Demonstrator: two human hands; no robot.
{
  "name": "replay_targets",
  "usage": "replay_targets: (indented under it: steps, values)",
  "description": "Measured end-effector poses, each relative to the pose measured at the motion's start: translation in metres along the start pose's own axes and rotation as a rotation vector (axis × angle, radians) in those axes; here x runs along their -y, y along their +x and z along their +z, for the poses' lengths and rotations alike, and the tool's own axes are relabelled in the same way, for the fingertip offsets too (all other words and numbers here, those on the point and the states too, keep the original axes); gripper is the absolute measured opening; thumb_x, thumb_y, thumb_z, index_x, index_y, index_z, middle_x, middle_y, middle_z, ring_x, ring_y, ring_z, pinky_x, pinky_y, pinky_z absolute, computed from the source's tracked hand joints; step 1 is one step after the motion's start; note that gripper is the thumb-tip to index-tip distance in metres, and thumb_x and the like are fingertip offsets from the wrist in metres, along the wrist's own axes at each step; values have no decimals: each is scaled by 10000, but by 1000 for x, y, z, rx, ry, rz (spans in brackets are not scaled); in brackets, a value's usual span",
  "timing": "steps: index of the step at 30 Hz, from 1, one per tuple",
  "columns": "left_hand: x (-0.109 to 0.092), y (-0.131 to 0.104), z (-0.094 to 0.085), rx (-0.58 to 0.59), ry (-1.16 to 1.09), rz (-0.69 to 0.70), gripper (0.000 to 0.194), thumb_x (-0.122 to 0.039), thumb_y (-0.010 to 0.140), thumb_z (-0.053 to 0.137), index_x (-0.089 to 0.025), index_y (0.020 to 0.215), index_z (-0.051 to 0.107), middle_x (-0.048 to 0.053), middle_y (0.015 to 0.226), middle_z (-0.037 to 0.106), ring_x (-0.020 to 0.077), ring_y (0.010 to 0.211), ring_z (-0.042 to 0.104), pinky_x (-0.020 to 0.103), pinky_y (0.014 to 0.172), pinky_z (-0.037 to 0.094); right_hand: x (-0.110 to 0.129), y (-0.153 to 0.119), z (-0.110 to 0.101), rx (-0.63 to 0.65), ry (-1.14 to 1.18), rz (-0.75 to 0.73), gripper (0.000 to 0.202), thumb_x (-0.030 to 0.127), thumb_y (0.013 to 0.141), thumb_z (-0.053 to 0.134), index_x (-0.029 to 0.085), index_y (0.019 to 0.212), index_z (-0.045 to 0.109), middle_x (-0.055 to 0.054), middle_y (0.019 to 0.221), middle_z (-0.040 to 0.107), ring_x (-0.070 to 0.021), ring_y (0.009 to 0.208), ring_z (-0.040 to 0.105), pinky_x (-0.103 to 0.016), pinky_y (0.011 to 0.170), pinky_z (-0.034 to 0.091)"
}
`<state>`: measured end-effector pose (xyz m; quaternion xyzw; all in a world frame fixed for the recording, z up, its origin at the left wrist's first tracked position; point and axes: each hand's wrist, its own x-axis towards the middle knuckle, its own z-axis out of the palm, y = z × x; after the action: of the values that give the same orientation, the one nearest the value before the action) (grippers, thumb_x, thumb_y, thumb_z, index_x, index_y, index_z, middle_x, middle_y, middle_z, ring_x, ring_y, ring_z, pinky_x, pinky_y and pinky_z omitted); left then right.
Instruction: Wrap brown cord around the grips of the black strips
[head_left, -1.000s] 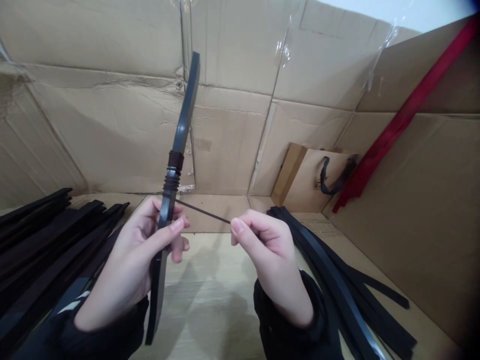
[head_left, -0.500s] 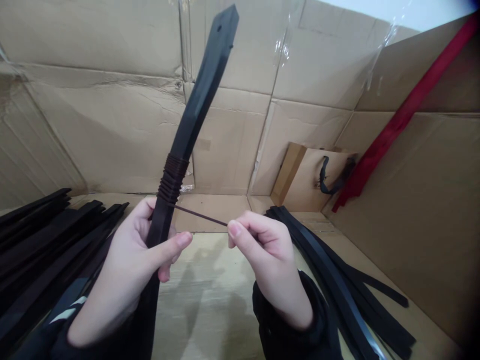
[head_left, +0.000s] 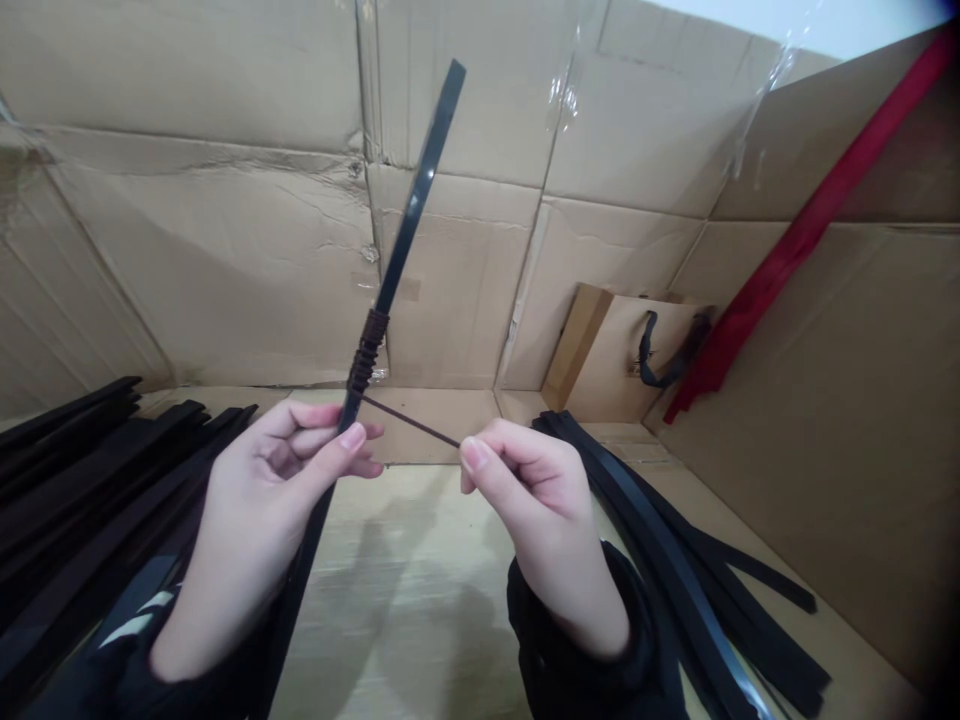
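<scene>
Left hand (head_left: pixel 274 480) pinches a slim, glossy black strip (head_left: pixel 409 222) ringed with thin brown cord (head_left: pixel 367 352); right hand (head_left: pixel 538 488) grips its taut length. Behind the strip, creased cardboard (head_left: pixel 247 265); beneath, pale bench (head_left: pixel 405 570).

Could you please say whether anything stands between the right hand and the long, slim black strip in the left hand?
Nothing visible blocks the way: only the thin dark-brown cord, pinched by the right hand, spans the gap to the long, slim black strip, which the left hand holds.
</scene>
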<state>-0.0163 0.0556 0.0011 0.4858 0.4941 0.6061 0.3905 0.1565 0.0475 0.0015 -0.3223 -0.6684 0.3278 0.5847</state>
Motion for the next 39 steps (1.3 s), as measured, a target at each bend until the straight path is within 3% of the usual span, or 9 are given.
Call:
replay_targets:
  steps: [4,7,12,16,19,22,26,35,39]
  values:
    - [5,-3,3,189,40,42,148,-322,817,631,-185,867,604,37,931,723,182,798,697,257,764,520,1,1,0,2,11,4,311,259,869,547,177,572,507,61,517,378,-67,488,329,-206,448,284]
    - [8,-5,4,295,-25,-17,176,-332,868,549,-182,852,638,32,831,708,167,796,666,237,756,523,1,2,2,42,42,-3,290,230,875,538,177,590,532,60,537,411,-64,506,354,-197,471,301]
    - [9,-2,5,266,-160,-108,233,-401,873,525,-189,808,596,-30,566,588,96,496,543,167,470,456,-2,3,2,45,-5,36,322,283,876,541,171,576,502,65,516,360,-61,494,316,-199,454,266]
    - [12,0,4,293,-125,-30,248,-435,790,641,-218,893,581,-88,542,489,31,356,372,131,331,310,-3,2,0,44,-10,46,317,298,868,546,170,581,504,62,512,376,-61,489,316,-202,446,256]
    - [11,-1,4,242,-37,27,342,-308,694,764,-232,976,587,-89,651,517,15,384,399,122,348,338,-2,1,0,37,-1,33,311,297,866,550,172,584,513,63,512,379,-61,488,321,-200,447,259]
    - [8,-3,4,230,-52,17,255,-311,789,673,-225,1022,616,-48,765,617,57,517,554,168,570,494,-2,2,1,37,-3,37,314,295,866,553,171,581,511,63,516,386,-60,492,326,-197,450,265]
    - [7,-4,2,178,10,41,255,-364,810,641,-225,1022,674,7,973,681,121,703,607,228,704,510,-1,1,1,34,5,40,313,291,866,554,169,580,510,60,524,405,-59,501,343,-193,458,278]
    - [11,-4,2,234,40,24,259,-452,841,562,-210,762,610,-40,538,609,96,432,529,189,425,434,-2,1,-1,20,25,38,326,305,870,552,171,576,504,63,515,376,-59,496,324,-194,451,269]
    - [10,-2,4,201,40,78,338,-329,637,793,-243,850,545,-96,597,548,58,399,476,141,348,395,-1,1,0,40,40,37,324,299,870,551,171,575,508,64,513,384,-58,490,329,-193,446,271]
